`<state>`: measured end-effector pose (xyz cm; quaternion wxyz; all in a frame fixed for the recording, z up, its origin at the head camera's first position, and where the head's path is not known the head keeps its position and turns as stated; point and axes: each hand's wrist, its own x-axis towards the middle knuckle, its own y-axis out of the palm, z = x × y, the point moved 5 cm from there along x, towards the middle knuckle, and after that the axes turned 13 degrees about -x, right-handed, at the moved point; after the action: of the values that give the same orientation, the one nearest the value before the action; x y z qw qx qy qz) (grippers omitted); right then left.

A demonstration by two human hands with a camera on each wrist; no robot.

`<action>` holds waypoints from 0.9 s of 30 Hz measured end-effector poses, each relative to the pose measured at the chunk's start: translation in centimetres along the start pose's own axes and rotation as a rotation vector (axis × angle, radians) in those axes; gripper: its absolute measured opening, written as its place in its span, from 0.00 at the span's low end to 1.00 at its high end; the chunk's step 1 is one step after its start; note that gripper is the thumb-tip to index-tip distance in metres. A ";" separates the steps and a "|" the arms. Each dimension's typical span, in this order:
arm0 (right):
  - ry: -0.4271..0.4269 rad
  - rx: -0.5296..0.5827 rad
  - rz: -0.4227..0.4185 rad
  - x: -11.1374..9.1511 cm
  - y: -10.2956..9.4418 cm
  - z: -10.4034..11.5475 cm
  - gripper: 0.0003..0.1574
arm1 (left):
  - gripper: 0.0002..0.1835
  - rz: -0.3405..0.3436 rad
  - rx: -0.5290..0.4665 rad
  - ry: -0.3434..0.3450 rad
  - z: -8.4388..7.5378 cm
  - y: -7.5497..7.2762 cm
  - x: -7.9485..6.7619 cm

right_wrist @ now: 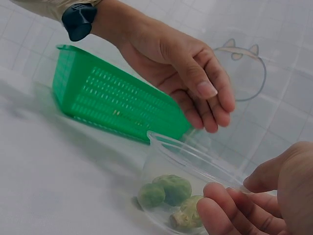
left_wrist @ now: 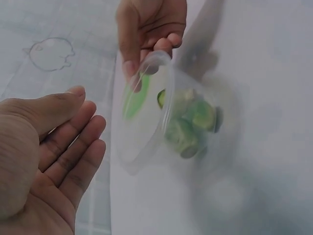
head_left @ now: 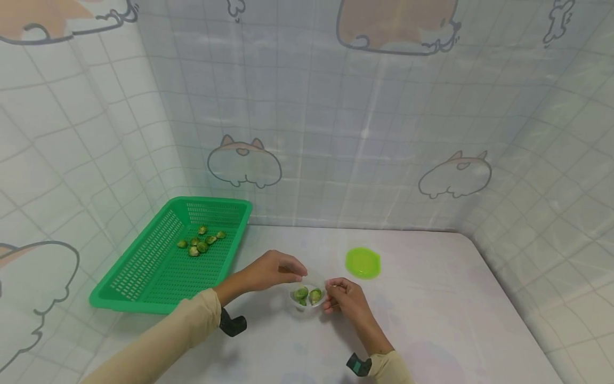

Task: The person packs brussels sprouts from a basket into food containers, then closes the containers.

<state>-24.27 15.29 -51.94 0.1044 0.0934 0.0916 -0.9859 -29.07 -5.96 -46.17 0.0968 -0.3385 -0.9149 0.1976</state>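
Observation:
A clear plastic tub (left_wrist: 168,110) stands on the table with several Brussels sprouts (right_wrist: 171,190) in its bottom. My right hand (head_left: 346,298) pinches the tub's rim between thumb and fingers on the right side. Over the tub's left edge is my left hand (head_left: 274,271), its fingers relaxed and slightly bent with nothing between them. In the right wrist view the left fingertips hang above the rim, apart from it. More Brussels sprouts (head_left: 202,247) lie in a green basket (head_left: 165,277) to the left.
A bright green round lid (head_left: 363,263) lies on the white table (head_left: 431,298) behind my right hand. Patterned curtain walls (head_left: 326,176) close off the back and both sides of the table. The basket's raised rim stands near my left forearm.

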 end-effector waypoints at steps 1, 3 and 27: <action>0.000 -0.001 -0.001 0.0 0.0 -0.1 0.23 | 0.10 -0.010 0.002 0.001 0.0 -0.3 -0.1; 0.002 -0.003 -0.005 0.4 0.0 -0.6 0.23 | 0.11 -0.026 0.012 0.000 -0.1 -0.7 -0.4; 0.011 -0.035 -0.039 1.7 0.1 -3.1 0.25 | 0.12 -0.178 -0.020 0.035 0.2 -5.8 -3.2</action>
<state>-25.36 15.50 -55.25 0.0862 0.0950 0.1113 -0.9855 -30.09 -12.19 -43.99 0.1267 -0.2602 -0.9415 0.1730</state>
